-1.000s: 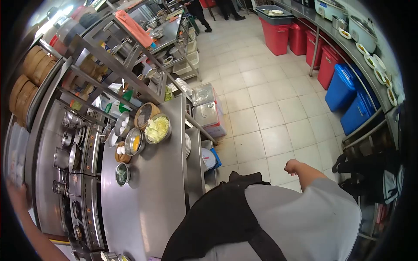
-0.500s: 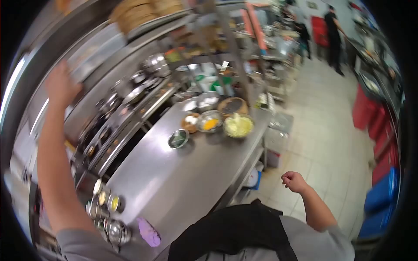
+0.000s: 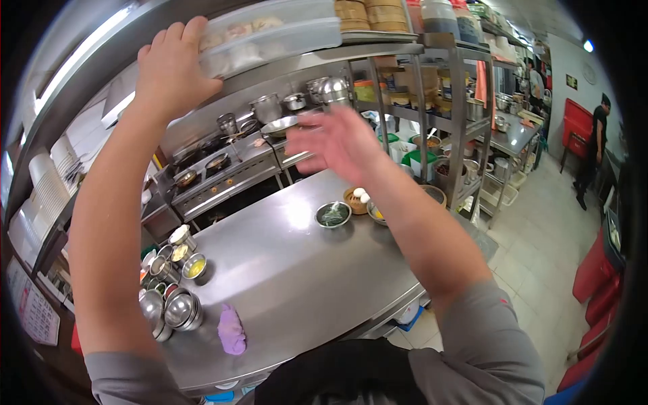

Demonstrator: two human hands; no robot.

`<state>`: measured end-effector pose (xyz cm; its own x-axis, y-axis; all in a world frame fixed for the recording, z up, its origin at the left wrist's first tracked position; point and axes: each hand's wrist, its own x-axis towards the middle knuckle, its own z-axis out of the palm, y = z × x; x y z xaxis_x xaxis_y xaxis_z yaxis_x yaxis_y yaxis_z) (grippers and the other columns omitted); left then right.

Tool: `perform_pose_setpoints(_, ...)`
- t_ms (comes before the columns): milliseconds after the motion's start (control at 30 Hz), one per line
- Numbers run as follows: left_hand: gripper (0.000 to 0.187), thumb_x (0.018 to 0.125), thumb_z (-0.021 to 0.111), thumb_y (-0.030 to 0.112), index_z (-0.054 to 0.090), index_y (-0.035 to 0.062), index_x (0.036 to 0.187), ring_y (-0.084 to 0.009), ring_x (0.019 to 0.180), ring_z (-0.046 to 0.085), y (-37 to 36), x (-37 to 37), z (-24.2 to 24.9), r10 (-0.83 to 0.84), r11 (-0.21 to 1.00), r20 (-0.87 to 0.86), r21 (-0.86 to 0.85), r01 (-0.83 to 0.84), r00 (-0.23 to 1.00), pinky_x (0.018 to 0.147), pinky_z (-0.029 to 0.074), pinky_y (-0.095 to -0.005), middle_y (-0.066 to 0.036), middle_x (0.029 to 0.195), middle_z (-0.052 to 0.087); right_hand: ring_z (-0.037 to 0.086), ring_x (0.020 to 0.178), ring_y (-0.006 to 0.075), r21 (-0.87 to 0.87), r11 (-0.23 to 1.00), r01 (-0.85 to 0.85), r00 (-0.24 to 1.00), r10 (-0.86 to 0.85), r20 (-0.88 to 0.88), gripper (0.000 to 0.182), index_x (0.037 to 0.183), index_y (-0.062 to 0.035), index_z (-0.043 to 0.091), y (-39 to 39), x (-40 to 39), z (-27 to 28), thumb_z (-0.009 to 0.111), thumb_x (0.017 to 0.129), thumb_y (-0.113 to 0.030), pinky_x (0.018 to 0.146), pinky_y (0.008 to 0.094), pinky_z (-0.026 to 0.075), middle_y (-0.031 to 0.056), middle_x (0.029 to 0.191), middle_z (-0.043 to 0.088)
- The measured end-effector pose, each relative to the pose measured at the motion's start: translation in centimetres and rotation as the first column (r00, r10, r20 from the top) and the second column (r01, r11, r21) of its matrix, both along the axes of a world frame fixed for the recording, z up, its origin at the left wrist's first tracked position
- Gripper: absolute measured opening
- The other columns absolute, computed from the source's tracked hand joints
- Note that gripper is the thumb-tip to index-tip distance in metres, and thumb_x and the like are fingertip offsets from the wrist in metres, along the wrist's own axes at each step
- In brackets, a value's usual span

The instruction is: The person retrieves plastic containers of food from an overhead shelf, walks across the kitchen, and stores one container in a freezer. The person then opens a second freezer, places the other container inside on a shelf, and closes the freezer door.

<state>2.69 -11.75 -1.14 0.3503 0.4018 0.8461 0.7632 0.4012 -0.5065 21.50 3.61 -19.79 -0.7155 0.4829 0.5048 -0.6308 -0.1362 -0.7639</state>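
At the upper left, my left hand point(image 3: 174, 71) grips the left end of the stacked translucent plastic containers point(image 3: 290, 37) on the overhead shelf. Its fingers reach over the end, and the thumb lies along the near side. Pale food, not clear in kind, shows through the plastic. My right hand point(image 3: 337, 145) is raised over the table, fingers spread and slightly blurred, holding nothing. Below it, apart from the hand, a metal bowl of dark green leaves point(image 3: 333, 214) stands on the steel table point(image 3: 270, 270).
Bamboo steamers point(image 3: 385, 17) sit on the shelf right of the containers. A purple cloth point(image 3: 231, 331), metal bowls point(image 3: 182, 310) and small cups of ingredients are at the table's left. Pots line the stove point(image 3: 223, 182) behind. A person in black point(image 3: 597, 148) stands in the right aisle.
My left hand, blurred near the shelf before, now holds the containers' end. My right hand has risen from low at the right and opened. The view has turned, showing more of the shelf.
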Motion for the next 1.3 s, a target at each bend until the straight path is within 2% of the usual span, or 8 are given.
perform_pose_setpoints(133,0.091,0.059,0.085,0.025,0.044,0.0081,0.138,-0.032,0.113,0.055,-3.5,1.0,-0.6,-0.049,0.999,-0.011,0.022,0.049,0.999,0.093,0.043,-0.0475,-0.013,0.115,0.058,0.036,0.138,0.0449,-0.324,0.943,-0.083,0.963,-0.007,-0.268,0.087,0.151,-0.0004,0.016,0.8,-5.3,7.2,0.029,0.096,-0.067,0.107,0.0638,0.035,0.0358,0.149,0.027)
perform_pose_setpoints(233,0.08,0.064,0.081,0.024,0.041,0.0068,0.132,-0.0332,0.12,0.044,-7.4,3.6,-0.8,0.018,0.993,0.165,-0.118,0.001,0.986,0.103,0.034,-0.0444,-0.017,0.12,0.048,0.034,0.138,0.0463,-0.415,0.894,-0.17,0.917,-0.011,-0.399,0.088,0.151,-0.0054,0.024,-0.3,-6.4,9.4,0.037,0.092,-0.07,0.099,0.0668,0.042,0.0294,0.15,0.03)
perform_pose_setpoints(333,0.081,0.062,0.082,0.022,0.041,0.0043,0.13,-0.0334,0.115,0.046,-9.5,4.2,-3.1,-0.004,0.999,0.045,-0.04,0.006,0.999,0.102,0.036,-0.0421,-0.017,0.115,0.049,0.049,0.13,0.0329,0.294,0.945,-0.145,0.811,0.284,-0.511,0.087,0.145,-0.0094,0.043,-2.1,-5.6,10.7,0.054,0.084,-0.07,0.109,0.057,0.038,0.0152,0.144,0.048)
perform_pose_setpoints(567,0.093,0.054,0.087,0.018,0.042,0.0051,0.135,-0.0337,0.115,0.05,-11.5,1.3,-8.2,-0.34,0.925,0.169,-0.118,0.362,0.925,0.098,0.039,-0.0454,-0.015,0.116,0.054,0.048,0.131,0.0339,0.267,0.8,-0.537,0.683,0.598,-0.419,0.065,0.139,-0.0097,0.047,-0.8,-1.3,4.5,0.051,0.092,-0.055,0.106,0.056,0.042,0.0141,0.143,0.049)
perform_pose_setpoints(667,0.101,0.043,0.09,0.013,0.046,0.0058,0.133,-0.0359,0.11,0.051,-10.5,-0.2,-13.5,-0.419,0.88,0.14,-0.181,0.44,0.897,0.095,0.04,-0.0468,-0.015,0.114,0.055,0.058,0.117,0.0299,-0.256,0.963,-0.087,0.864,-0.055,-0.5,0.061,0.134,-0.0076,0.051,-1.9,-1.3,-2.1,0.046,0.095,-0.054,0.099,0.0457,0.05,0.0119,0.128,0.059)
perform_pose_setpoints(700,0.1,0.042,0.09,0.014,0.046,0.0061,0.131,-0.0358,0.109,0.051,-10.4,-0.5,-15.4,-0.416,0.866,0.17,-0.227,0.446,0.894,0.094,0.039,-0.0467,-0.014,0.115,0.055,0.056,0.12,0.0301,-0.048,0.984,-0.172,0.846,0.123,-0.519,0.062,0.137,-0.0083,0.048,-0.6,-1.5,-5.4,0.044,0.097,-0.055,0.1,0.047,0.049,0.0122,0.13,0.057)
perform_pose_setpoints(833,0.097,0.04,0.09,0.018,0.048,0.0068,0.127,-0.0324,0.104,0.052,-9.9,-0.8,-21.9,-0.417,0.782,0.326,-0.346,0.518,0.848,0.091,0.037,-0.0464,-0.012,0.113,0.056,0.054,0.123,0.031,-0.096,0.844,0.528,0.822,-0.536,-0.194,0.062,0.141,-0.0084,0.045,-3.8,-0.7,-11.9,0.044,0.098,-0.053,0.102,0.0487,0.048,0.0129,0.136,0.053)
perform_pose_setpoints(1300,0.09,0.048,0.089,0.027,0.049,0.0067,0.127,-0.0289,0.108,0.052,-9.7,-1.2,-40.2,-0.15,0.623,0.673,-0.505,0.598,0.724,0.095,0.034,-0.0446,-0.01,0.116,0.056,0.052,0.125,0.0341,-0.7,0.711,0.061,0.984,-0.162,-0.078,0.065,0.141,-0.0047,0.046,-5.5,2.1,-33.4,0.041,0.096,-0.052,0.105,0.0491,0.045,0.0163,0.138,0.053)
